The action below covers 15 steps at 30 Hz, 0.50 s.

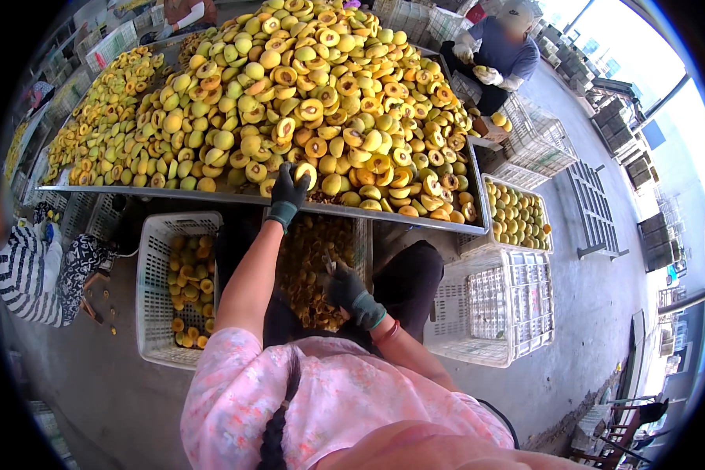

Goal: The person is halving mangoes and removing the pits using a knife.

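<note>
A large heap of halved yellow peaches (247, 110), many with brown pit hollows showing, covers the metal-rimmed table (415, 222) before me. At its near edge my left hand (287, 196), in a dark grey glove, is closed on a peach half (305, 175). Lower and to the right, over my lap, my right hand (354, 296) wears a matching glove and is closed round a small metal tool (329, 262). The tool's exact kind is hard to make out. Beneath my hands a crate (363, 249) holds brownish pits and scraps (315, 249).
To my left stands a white crate (153, 290) part-filled with peach halves. At right are a full peach crate (517, 215) and a white lattice crate (489, 305). Co-workers sit at the far right (505, 55) and at left (35, 270). A grey pallet (595, 207) lies on the floor.
</note>
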### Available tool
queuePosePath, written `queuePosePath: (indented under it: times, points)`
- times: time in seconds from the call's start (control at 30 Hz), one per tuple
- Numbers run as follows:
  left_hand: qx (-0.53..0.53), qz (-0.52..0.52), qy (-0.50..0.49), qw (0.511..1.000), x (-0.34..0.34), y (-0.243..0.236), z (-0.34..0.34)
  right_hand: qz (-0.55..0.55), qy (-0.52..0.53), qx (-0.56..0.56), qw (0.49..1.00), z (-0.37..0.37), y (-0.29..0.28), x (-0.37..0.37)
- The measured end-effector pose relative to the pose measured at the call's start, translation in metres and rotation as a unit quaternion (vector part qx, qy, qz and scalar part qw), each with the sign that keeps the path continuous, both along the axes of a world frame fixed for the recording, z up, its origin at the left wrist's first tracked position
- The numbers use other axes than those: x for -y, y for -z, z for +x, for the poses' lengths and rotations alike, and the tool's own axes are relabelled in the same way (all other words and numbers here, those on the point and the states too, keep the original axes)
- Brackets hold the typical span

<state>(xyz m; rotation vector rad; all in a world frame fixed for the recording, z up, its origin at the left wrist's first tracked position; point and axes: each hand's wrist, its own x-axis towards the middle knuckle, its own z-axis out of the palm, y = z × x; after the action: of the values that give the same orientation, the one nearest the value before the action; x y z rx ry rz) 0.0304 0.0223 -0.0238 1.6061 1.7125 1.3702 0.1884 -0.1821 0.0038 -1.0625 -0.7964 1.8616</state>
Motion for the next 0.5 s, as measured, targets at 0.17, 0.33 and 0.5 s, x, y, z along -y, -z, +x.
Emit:
queuePosePath:
  times: [0.17,0.33,0.5]
  points:
    - [0.474,-0.095,0.107,0.869,0.065,-0.021,-0.002,0.141,-0.062,0.078,0.985,0.009,0.032,-0.011]
    - [0.561,-0.064,0.216,0.797,0.140,-0.074,-0.005,0.460,0.024,0.403,0.791,-0.018,-0.052,0.002]
    - [0.488,0.010,0.227,0.843,0.163,-0.080,-0.006,0.464,0.019,0.408,0.786,-0.028,-0.081,0.007]
